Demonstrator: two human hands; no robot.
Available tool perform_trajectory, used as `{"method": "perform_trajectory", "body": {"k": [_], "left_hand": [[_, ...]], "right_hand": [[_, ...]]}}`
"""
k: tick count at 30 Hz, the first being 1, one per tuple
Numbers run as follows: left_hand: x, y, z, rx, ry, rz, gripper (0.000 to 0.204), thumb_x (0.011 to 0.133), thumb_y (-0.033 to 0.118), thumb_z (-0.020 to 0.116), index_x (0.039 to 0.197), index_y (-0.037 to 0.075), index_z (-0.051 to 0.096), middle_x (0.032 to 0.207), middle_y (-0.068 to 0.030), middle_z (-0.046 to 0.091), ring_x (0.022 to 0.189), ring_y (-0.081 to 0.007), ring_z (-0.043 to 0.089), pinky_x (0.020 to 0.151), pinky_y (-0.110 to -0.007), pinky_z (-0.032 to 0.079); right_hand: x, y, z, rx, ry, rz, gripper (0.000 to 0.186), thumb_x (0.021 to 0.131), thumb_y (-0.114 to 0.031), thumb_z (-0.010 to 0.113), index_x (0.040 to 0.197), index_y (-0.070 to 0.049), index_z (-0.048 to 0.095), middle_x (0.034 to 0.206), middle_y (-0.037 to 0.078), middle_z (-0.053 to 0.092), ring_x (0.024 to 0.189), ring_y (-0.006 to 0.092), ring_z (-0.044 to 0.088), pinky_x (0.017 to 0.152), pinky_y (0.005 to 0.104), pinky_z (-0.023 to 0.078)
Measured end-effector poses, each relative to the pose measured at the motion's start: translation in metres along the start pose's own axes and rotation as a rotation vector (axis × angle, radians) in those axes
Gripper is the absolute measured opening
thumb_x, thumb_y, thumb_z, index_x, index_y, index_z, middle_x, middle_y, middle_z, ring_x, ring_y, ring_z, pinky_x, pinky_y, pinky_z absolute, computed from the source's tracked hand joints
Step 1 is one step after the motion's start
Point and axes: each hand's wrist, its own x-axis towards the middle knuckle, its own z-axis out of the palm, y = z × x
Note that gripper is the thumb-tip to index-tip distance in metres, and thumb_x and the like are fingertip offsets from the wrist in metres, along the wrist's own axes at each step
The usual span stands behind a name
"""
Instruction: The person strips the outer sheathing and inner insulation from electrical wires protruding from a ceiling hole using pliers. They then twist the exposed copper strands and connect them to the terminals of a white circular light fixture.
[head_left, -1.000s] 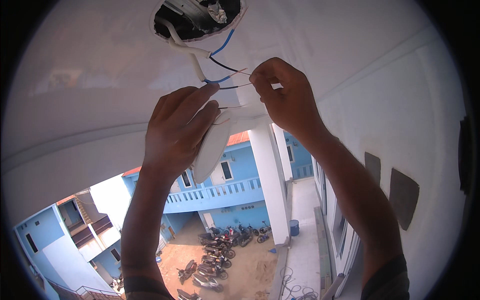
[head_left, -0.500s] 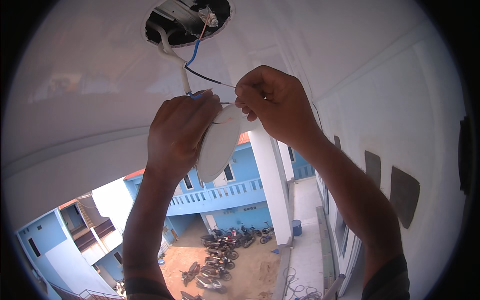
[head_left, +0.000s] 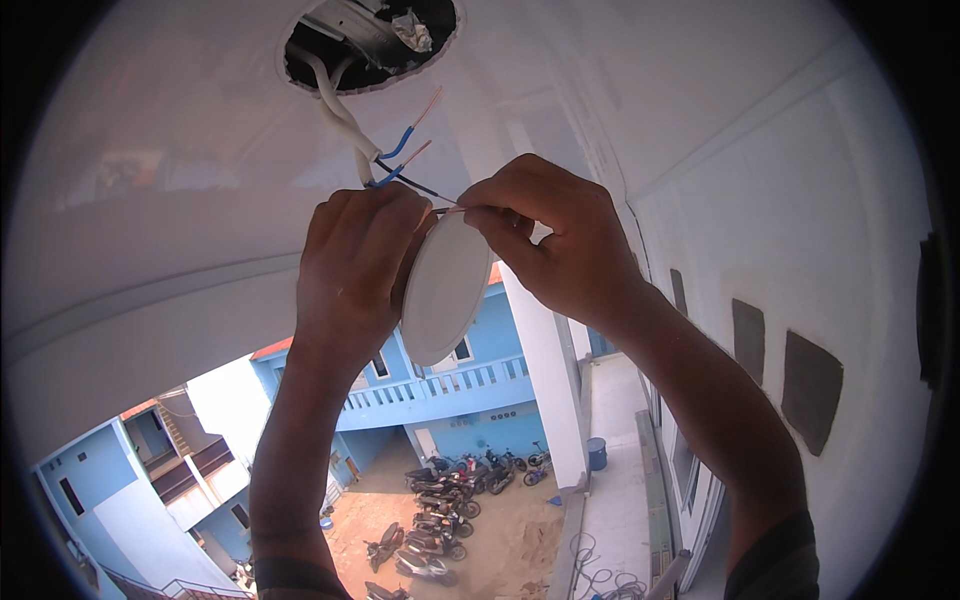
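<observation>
My left hand is closed just under the ceiling. A dark wire with a bare copper end comes out between its fingertips. Against its right side rests a round white ceiling light, tilted on edge; whether the fingers also hold it is hidden. My right hand pinches the bare ends of the dark wires, with thumb and forefinger meeting at the upper edge of the light. White sheathed cables hang down to the left hand. From them stick out blue wires with stripped copper tips and a black wire running to the right fingertips.
Above is a round hole in the white ceiling, with metal framing inside. The wall on the right has dark rectangular patches. Far below, motorcycles stand in a courtyard beside a blue building and a white column.
My right hand has shifted slightly down and left, bringing the black wire to the other dark wire's end. The upper blue wire has swung lower. The light now shows more of its face.
</observation>
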Motion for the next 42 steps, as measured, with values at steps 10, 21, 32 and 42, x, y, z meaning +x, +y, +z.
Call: {"method": "perform_trajectory", "body": {"k": [10,21,32,42], "left_hand": [[0.007,0.005,-0.004,-0.074,-0.004,0.012,0.038,0.075,0.010,0.085,0.109,0.004,0.071,0.098,-0.0110,0.071,0.087,-0.0243,0.066,0.071,-0.037,0.053],[0.012,0.007,0.006,-0.177,0.033,0.056,0.031,0.073,0.012,0.086,0.101,0.005,0.074,0.090,-0.0076,0.071,0.081,-0.0198,0.064,0.066,-0.033,0.053],[0.005,0.012,0.022,-0.311,0.189,-0.141,0.017,0.078,0.005,0.081,0.093,0.007,0.073,0.086,-0.0042,0.072,0.080,-0.0196,0.065,0.068,-0.033,0.050],[0.012,0.023,0.025,-0.470,0.315,-0.293,0.012,0.081,-0.001,0.077,0.091,0.004,0.073,0.086,-0.0042,0.074,0.074,-0.0123,0.062,0.055,-0.026,0.046]], "right_hand": [[0.038,-0.023,-0.035,0.225,-0.362,0.633,0.019,0.085,-0.016,0.074,0.093,0.001,0.077,0.073,0.009,0.071,0.064,0.0147,0.066,0.059,0.0273,0.053],[0.042,-0.025,-0.042,0.262,-0.319,0.683,0.015,0.089,-0.010,0.072,0.093,0.004,0.074,0.070,0.010,0.067,0.057,0.0123,0.059,0.055,0.0249,0.047],[0.055,-0.013,-0.059,0.483,-0.415,0.774,0.021,0.085,-0.014,0.073,0.098,0.002,0.076,0.079,0.011,0.070,0.066,0.0160,0.062,0.061,0.0286,0.051],[0.038,-0.008,-0.049,0.559,-0.259,0.695,0.026,0.084,-0.018,0.078,0.099,0.002,0.075,0.076,0.010,0.069,0.060,0.0132,0.054,0.055,0.0270,0.042]]}}
